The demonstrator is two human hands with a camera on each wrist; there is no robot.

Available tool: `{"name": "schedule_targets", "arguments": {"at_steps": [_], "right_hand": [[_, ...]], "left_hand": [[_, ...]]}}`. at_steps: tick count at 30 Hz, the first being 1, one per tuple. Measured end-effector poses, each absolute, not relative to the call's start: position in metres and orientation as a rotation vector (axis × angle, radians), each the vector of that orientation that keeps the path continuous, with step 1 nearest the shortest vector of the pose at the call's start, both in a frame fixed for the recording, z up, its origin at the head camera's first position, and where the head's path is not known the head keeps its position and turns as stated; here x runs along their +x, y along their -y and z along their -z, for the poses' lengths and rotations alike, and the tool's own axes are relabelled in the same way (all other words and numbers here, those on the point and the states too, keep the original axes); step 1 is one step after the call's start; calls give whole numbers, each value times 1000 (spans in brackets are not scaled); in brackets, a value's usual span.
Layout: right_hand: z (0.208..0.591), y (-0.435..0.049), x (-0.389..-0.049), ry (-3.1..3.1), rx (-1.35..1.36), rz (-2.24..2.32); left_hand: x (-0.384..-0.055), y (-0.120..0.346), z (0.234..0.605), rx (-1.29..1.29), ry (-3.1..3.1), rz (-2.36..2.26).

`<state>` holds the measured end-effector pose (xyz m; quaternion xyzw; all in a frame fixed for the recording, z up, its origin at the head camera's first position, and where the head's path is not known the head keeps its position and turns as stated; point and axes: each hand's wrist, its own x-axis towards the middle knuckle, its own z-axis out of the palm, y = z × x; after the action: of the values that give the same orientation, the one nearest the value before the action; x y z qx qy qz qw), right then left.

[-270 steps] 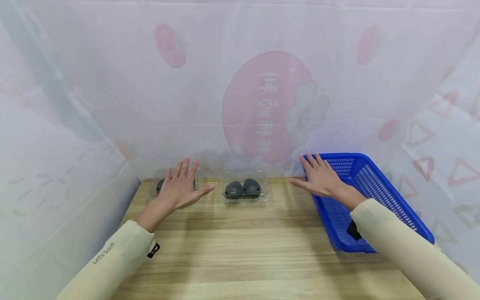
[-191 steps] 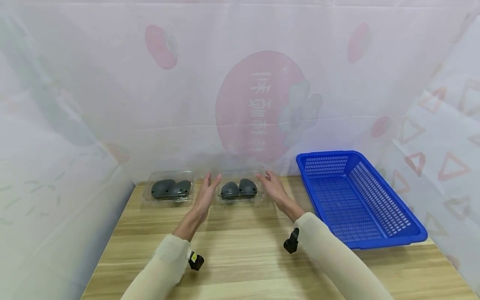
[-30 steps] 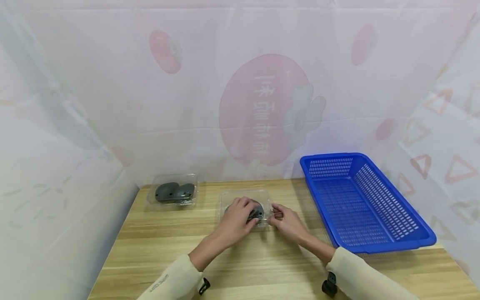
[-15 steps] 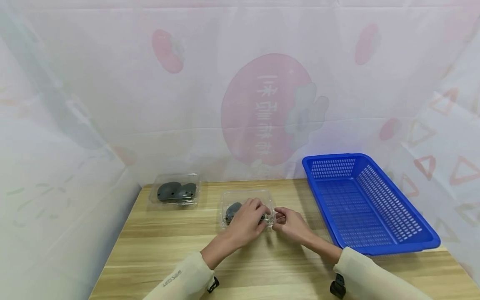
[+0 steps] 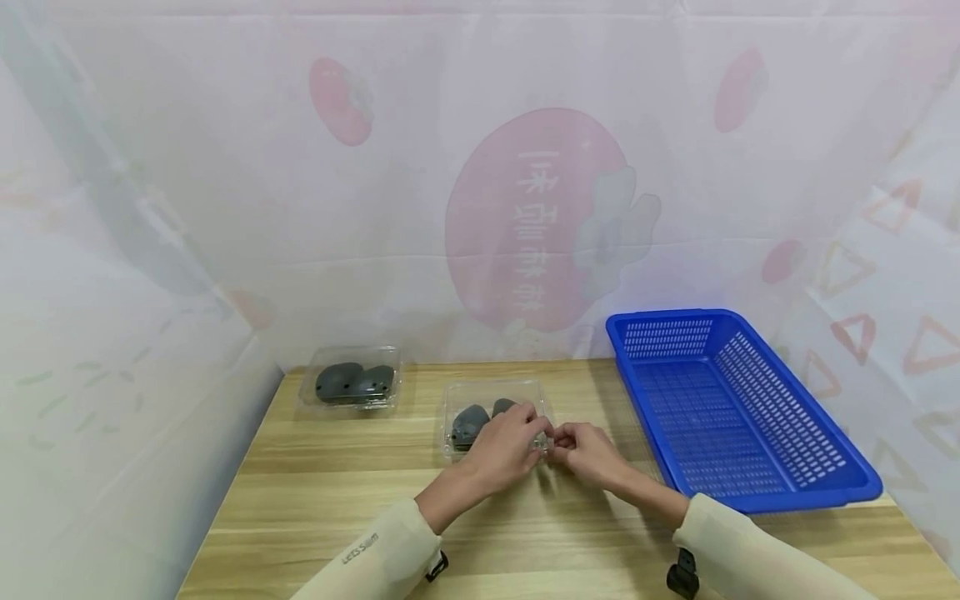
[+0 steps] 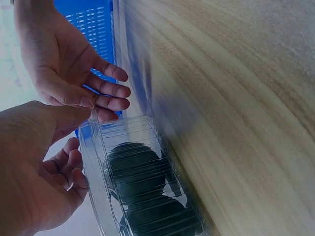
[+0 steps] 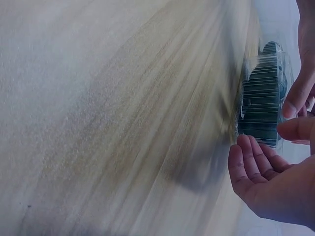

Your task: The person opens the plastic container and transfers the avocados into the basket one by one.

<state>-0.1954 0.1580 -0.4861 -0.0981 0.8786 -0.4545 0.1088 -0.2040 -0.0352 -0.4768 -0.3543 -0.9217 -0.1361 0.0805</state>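
Note:
A clear plastic box [image 5: 483, 390] sits on the wooden table in front of the person, with its lid down. Inside lie two dark grey, rounded pieces [image 5: 471, 423] with small dark holes. My left hand [image 5: 504, 450] reaches over the box's front right part, its thumb and finger pinching the right-hand corner of the lid edge. From the other side my right hand [image 5: 588, 454] pinches that same corner, its thumb close to the left thumb. In the left wrist view the box wall [image 6: 93, 172] runs below both hands. The right hand's other fingers [image 7: 251, 160] curl loosely beside the box end.
A second clear box [image 5: 392, 357] with similar dark pieces stands at the back left of the table. To the right is a blue perforated basket [image 5: 780, 408]. Printed cloth [image 5: 360, 292] encloses the back and sides.
Both hands were raised and open at first; the middle box was then drawn forward from the back edge. Lately the left hand has slid right to meet the right hand at the corner.

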Motion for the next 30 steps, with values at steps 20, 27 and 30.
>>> {"name": "schedule_targets", "arguments": {"at_steps": [20, 27, 30], "right_hand": [[490, -160, -194, -2319, -162, 1553], [492, -163, -192, -2231, -165, 1611], [494, -164, -192, -2183, -160, 1634]], "left_hand": [[-208, 27, 474, -1110, 2709, 293], [-213, 26, 475, -1181, 2679, 334], [-214, 25, 472, -1186, 2710, 353]]}}
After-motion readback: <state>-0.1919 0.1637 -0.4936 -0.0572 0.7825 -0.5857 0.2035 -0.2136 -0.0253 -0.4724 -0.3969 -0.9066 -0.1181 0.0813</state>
